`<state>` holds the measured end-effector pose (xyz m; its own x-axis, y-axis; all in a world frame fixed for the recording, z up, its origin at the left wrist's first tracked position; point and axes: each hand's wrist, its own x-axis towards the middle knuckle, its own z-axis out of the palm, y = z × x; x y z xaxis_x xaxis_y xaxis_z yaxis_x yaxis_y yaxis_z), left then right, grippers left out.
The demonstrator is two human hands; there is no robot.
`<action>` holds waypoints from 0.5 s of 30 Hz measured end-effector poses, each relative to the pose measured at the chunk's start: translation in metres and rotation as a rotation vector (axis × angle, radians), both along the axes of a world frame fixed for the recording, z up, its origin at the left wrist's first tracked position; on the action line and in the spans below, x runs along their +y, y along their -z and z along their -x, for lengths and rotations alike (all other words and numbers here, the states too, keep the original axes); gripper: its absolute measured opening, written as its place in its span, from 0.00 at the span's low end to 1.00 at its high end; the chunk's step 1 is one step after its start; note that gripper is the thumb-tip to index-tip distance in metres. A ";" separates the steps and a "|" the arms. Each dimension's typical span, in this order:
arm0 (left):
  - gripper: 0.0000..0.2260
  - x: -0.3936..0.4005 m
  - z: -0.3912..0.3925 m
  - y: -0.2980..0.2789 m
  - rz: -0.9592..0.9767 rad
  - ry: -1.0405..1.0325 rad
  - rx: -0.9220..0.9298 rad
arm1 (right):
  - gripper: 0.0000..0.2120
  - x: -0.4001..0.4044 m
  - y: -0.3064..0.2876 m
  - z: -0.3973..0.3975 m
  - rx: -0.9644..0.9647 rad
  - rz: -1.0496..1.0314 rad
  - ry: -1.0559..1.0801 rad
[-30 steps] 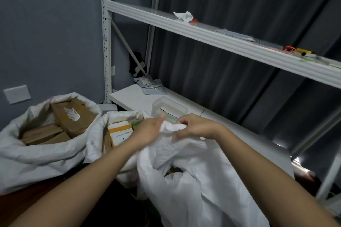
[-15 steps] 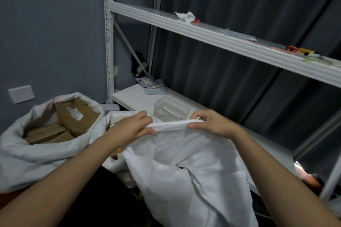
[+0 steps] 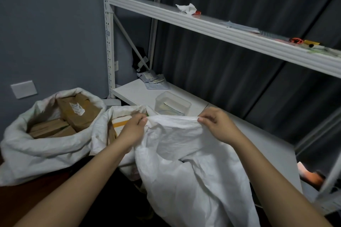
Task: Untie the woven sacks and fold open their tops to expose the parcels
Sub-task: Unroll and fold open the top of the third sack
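Hands stretching the mouth of the third sack, ready to fold it down.

Left hand [image 3: 133, 131] and right hand [image 3: 215, 125] each pinch the top hem of the nearest woven sack [image 3: 184, 171], fingers [image 3: 202, 119] curled round the cloth and held apart so the edge runs taut between them; that spread grip looks meant for rolling the rim outward. The sack stands in front of the person, against the lower shelf [image 3: 136, 92], its white weave crumpled and slack, its contents hidden by the raised cloth. To its left, the middle sack [image 3: 103, 127] and the far sack [image 3: 36, 145] already sit with rims folded down, brown parcels [image 3: 79, 110] showing in the far one. A clear tub [image 3: 172, 104] rests on the shelf just behind the hands.
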<state>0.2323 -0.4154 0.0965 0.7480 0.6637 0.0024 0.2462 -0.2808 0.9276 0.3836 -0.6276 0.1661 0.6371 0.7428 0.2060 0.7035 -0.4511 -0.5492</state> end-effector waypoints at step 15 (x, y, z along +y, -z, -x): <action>0.13 0.018 0.026 -0.011 -0.518 0.535 -0.027 | 0.06 -0.023 -0.005 0.009 0.306 0.071 -0.188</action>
<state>0.2062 -0.3973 0.1079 0.9639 0.1174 0.2392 -0.0683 -0.7589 0.6476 0.3748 -0.6502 0.1710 0.5119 0.8585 -0.0294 0.5855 -0.3738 -0.7193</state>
